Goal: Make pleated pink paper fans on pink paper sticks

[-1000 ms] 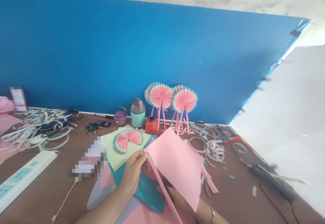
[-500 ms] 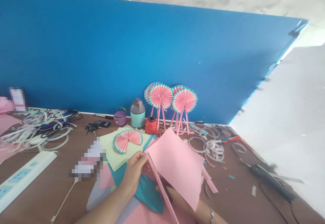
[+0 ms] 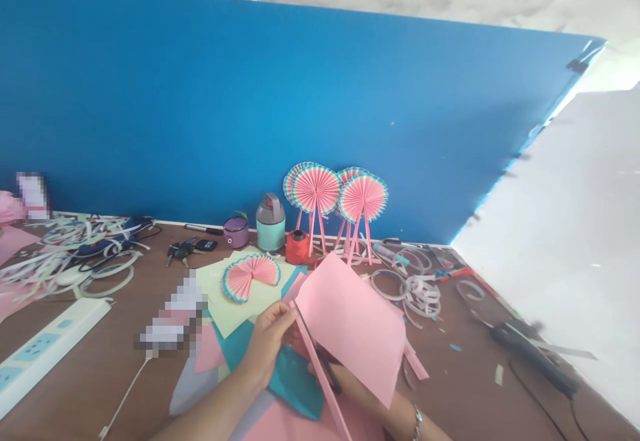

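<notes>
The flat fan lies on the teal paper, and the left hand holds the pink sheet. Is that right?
Not quite: the flat fan lies on the pale green paper, not the teal paper, as the head view shows. The left hand does hold the pink sheet.

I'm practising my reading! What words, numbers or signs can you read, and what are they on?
No text can be read here.
Pixelated thing near the power strip: any writing is hidden.
Purple pot: a pale mark, too small to read.
Pink sheet: no writing shows.
</notes>
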`<action>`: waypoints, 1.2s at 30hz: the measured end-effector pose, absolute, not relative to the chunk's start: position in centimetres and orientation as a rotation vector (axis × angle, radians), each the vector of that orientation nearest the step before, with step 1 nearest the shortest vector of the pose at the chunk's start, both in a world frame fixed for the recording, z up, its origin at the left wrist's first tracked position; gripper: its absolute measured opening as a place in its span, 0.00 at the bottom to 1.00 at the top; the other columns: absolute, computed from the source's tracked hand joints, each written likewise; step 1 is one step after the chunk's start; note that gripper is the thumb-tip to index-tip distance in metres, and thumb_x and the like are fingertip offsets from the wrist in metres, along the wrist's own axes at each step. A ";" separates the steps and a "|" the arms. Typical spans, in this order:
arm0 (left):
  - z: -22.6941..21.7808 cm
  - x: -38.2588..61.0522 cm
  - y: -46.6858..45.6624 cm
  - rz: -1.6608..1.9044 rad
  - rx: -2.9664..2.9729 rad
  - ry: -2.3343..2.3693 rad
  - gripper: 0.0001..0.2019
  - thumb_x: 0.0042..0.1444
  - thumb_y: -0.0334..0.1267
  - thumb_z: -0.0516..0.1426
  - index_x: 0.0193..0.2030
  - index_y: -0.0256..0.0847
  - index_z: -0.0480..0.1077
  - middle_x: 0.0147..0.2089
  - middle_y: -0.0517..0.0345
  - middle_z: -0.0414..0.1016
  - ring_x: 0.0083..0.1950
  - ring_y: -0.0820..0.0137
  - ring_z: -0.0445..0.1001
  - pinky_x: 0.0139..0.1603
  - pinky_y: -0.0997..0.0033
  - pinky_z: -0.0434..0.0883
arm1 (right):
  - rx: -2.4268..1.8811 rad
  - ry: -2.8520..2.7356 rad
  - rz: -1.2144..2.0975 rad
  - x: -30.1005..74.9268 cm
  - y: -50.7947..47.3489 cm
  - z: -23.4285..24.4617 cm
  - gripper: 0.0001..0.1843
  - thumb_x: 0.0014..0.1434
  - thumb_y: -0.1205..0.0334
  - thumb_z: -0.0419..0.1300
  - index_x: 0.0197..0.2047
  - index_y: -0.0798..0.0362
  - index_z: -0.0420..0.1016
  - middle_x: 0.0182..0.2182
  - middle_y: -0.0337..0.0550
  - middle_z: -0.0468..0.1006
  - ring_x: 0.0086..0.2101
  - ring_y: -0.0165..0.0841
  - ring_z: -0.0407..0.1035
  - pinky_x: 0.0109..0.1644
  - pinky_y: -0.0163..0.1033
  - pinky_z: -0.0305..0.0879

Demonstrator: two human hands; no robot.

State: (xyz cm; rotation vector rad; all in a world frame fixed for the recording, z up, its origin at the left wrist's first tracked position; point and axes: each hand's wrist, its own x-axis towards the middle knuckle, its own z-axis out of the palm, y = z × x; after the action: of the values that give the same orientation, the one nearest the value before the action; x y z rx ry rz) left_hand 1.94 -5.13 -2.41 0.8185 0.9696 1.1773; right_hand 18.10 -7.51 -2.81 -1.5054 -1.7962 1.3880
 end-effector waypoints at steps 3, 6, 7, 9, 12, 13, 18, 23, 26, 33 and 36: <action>-2.1 2.1 -5.3 1.144 0.812 0.961 0.14 0.48 0.47 0.60 0.23 0.40 0.64 0.19 0.60 0.72 0.21 0.69 0.71 0.26 0.70 0.68 | -1.524 -1.717 1.441 18.4 -7.4 -3.1 0.13 0.52 0.59 0.57 0.19 0.52 0.65 0.20 0.36 0.66 0.23 0.28 0.58 0.30 0.34 0.61; -1.9 2.2 -5.4 1.141 0.807 0.959 0.14 0.47 0.47 0.60 0.23 0.40 0.64 0.19 0.60 0.71 0.21 0.70 0.70 0.26 0.70 0.68 | -1.494 -1.713 1.410 18.5 -7.5 -2.8 0.10 0.50 0.56 0.57 0.22 0.52 0.69 0.23 0.37 0.69 0.26 0.30 0.59 0.33 0.36 0.61; -1.9 2.2 -5.4 1.144 0.807 0.960 0.14 0.47 0.47 0.61 0.23 0.40 0.64 0.19 0.61 0.71 0.21 0.70 0.70 0.26 0.71 0.68 | -1.478 -1.706 1.403 18.5 -7.5 -2.5 0.10 0.50 0.57 0.57 0.22 0.52 0.70 0.22 0.37 0.69 0.26 0.31 0.59 0.33 0.37 0.61; -2.0 2.2 -5.3 1.143 0.807 0.964 0.14 0.47 0.47 0.61 0.23 0.40 0.64 0.19 0.62 0.70 0.20 0.72 0.69 0.25 0.72 0.67 | -1.459 -1.692 1.383 18.3 -7.5 -1.8 0.11 0.49 0.57 0.57 0.20 0.52 0.67 0.20 0.36 0.66 0.25 0.30 0.58 0.33 0.37 0.61; -2.3 2.1 -5.2 1.164 0.804 0.984 0.14 0.47 0.46 0.61 0.24 0.39 0.65 0.19 0.63 0.69 0.21 0.74 0.68 0.25 0.75 0.66 | -1.427 -1.624 1.391 18.0 -7.5 -1.0 0.15 0.47 0.58 0.58 0.16 0.51 0.59 0.17 0.34 0.61 0.22 0.28 0.54 0.29 0.36 0.58; -2.3 2.0 -5.1 1.184 0.795 0.997 0.13 0.46 0.46 0.61 0.24 0.39 0.65 0.19 0.64 0.68 0.21 0.75 0.67 0.25 0.76 0.65 | -1.417 -1.589 1.417 17.9 -7.4 -0.9 0.16 0.47 0.58 0.59 0.15 0.51 0.58 0.17 0.34 0.60 0.21 0.28 0.53 0.28 0.36 0.57; -2.2 1.1 -4.3 1.288 0.707 1.033 0.14 0.45 0.45 0.62 0.22 0.39 0.64 0.18 0.66 0.65 0.21 0.78 0.64 0.24 0.79 0.63 | -1.390 -1.313 1.484 18.9 -7.3 -1.3 0.17 0.47 0.50 0.62 0.19 0.53 0.65 0.18 0.35 0.65 0.22 0.29 0.59 0.29 0.36 0.58; -2.1 0.4 -3.5 1.347 0.670 1.051 0.11 0.43 0.42 0.62 0.27 0.39 0.67 0.19 0.67 0.64 0.21 0.79 0.63 0.23 0.81 0.61 | -1.248 -1.027 1.517 20.0 -6.8 -1.1 0.21 0.49 0.44 0.62 0.23 0.56 0.69 0.21 0.39 0.69 0.23 0.27 0.61 0.28 0.33 0.57; -1.8 0.3 -3.4 1.384 0.677 1.073 0.11 0.44 0.43 0.61 0.27 0.40 0.65 0.20 0.66 0.66 0.22 0.78 0.64 0.21 0.81 0.60 | -1.314 -0.985 1.612 20.0 -6.8 -0.8 0.21 0.45 0.46 0.66 0.21 0.56 0.68 0.19 0.37 0.68 0.22 0.26 0.60 0.27 0.32 0.57; -1.1 -0.2 -3.2 1.431 0.638 1.040 0.13 0.43 0.44 0.61 0.23 0.40 0.62 0.15 0.68 0.63 0.18 0.80 0.58 0.17 0.82 0.53 | -1.214 -0.981 2.084 19.3 -7.2 -1.2 0.16 0.46 0.52 0.66 0.26 0.58 0.72 0.17 0.36 0.69 0.18 0.23 0.60 0.19 0.27 0.52; -0.8 -0.4 -3.0 1.458 0.586 0.952 0.15 0.41 0.43 0.63 0.21 0.40 0.62 0.15 0.69 0.62 0.17 0.81 0.58 0.17 0.82 0.53 | -1.212 -0.845 2.201 18.8 -7.6 -1.7 0.17 0.48 0.51 0.63 0.21 0.57 0.69 0.13 0.34 0.65 0.15 0.21 0.58 0.18 0.25 0.52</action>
State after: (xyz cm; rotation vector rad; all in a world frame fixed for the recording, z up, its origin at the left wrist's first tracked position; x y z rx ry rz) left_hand -0.42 -2.96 -0.76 0.5860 0.9518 1.4578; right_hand 18.80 -7.60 -1.73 -1.2115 -0.8452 2.2010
